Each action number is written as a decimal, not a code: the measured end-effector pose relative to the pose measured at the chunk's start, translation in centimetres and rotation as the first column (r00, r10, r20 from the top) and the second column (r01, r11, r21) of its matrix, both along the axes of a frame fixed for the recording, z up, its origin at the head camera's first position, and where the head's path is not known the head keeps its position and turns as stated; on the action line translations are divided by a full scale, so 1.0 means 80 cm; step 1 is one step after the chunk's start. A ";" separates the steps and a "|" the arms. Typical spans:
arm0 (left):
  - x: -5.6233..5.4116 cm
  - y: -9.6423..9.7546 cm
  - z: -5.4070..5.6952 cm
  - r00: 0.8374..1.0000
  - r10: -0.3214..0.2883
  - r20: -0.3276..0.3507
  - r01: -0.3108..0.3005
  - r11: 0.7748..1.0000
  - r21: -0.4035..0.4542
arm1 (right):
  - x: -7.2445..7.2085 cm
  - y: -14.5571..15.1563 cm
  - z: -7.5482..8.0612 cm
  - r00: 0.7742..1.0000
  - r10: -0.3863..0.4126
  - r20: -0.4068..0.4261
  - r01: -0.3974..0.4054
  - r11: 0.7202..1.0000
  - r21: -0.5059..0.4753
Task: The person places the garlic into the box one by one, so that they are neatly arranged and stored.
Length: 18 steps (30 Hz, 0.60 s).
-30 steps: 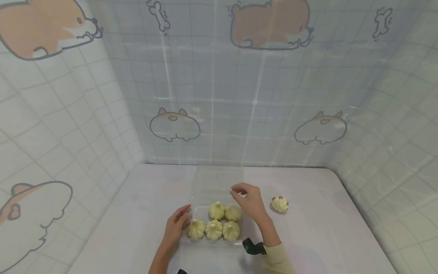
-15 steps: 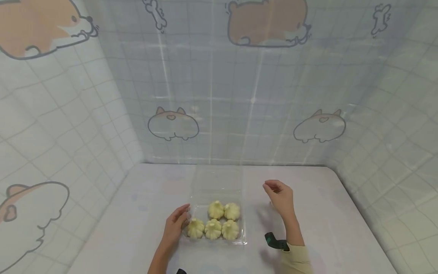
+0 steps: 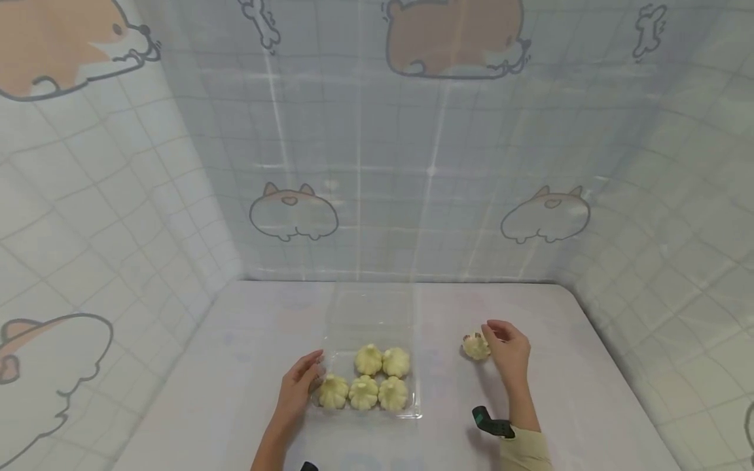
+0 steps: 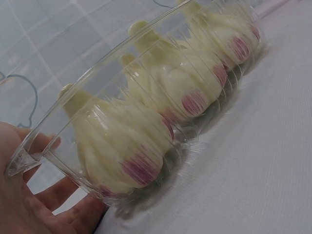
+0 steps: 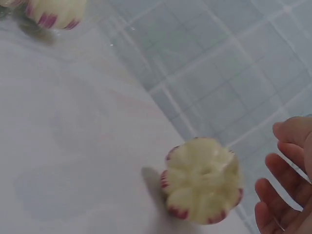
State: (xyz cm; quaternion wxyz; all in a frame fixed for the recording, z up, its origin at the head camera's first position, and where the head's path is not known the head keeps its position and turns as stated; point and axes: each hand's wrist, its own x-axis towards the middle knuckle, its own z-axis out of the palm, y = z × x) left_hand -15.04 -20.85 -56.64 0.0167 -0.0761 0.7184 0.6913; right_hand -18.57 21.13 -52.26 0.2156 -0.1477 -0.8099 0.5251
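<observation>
A clear plastic box (image 3: 413,413) holds several pale garlic bulbs (image 3: 363,392), stems up. Its near row is filled, while the far row's left spot holds none. My left hand (image 3: 299,384) rests against the box's left end, fingers relaxed along the wall; purple streaks mark the bulbs (image 4: 141,168) in the left wrist view. To the right of the box, one loose garlic bulb (image 3: 474,347) lies on the table. My right hand (image 3: 511,350) hovers at that bulb's right side, fingers loosely bent. In the right wrist view a gap separates the fingertips (image 5: 263,187) from the bulb (image 5: 204,180).
The box's transparent lid (image 3: 371,307) lies folded back behind it on the pale table (image 3: 265,327). Curtain-like walls with a grid and cartoon dog prints (image 3: 544,214) enclose the back and sides. A dark wrist strap piece (image 3: 491,424) sits by the right sleeve.
My right hand has moved right, away from above the box, and come down beside the loose bulb. The left hand stays at the box's left end.
</observation>
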 end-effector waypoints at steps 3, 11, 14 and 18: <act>0.001 -0.001 0.001 1.000 0.007 0.001 -0.007 1.000 0.007 | 0.001 0.000 -0.009 0.998 -0.030 0.047 0.032 0.998 -0.049; 0.001 -0.001 0.002 1.000 -0.002 0.018 0.002 1.000 0.006 | 0.005 -0.010 -0.028 0.991 -0.059 0.123 0.065 0.997 -0.043; 0.002 0.000 0.004 1.000 0.001 0.013 -0.001 1.000 0.013 | 0.005 -0.016 -0.031 0.983 -0.084 0.160 0.091 0.995 -0.035; 0.002 0.001 0.006 1.000 -0.002 0.007 0.002 1.000 0.020 | 0.002 -0.022 -0.035 0.973 -0.111 0.201 0.121 0.992 -0.039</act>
